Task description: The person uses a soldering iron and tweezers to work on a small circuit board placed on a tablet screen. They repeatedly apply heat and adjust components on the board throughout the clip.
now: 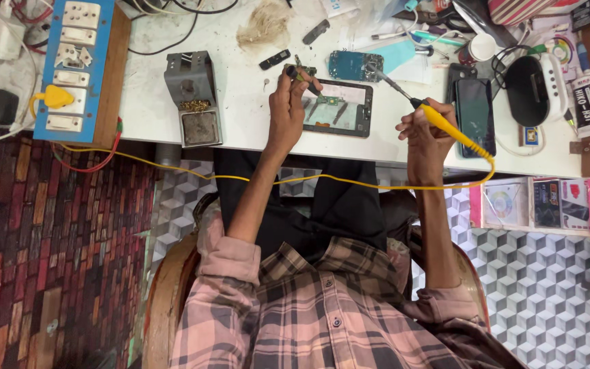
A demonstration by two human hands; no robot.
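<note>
My right hand [426, 130] grips a yellow-handled soldering iron [438, 121]; its metal tip points up-left toward a blue circuit board [355, 65]. Its yellow cord [349, 180] loops across my lap. My left hand [286, 102] pinches a small dark part [300, 73] just above an opened phone [336, 108] lying on the white table [240, 102]. The phone's inner board shows. Both hands hover over the table's front edge.
A metal soldering stand [192, 99] with brass wool sits left of the phone. A blue switch board [73, 65] with a yellow plug is at far left. A dark phone [474, 116], a black-and-white device [534, 87], tubes and pens crowd the right. Patterned floor lies below.
</note>
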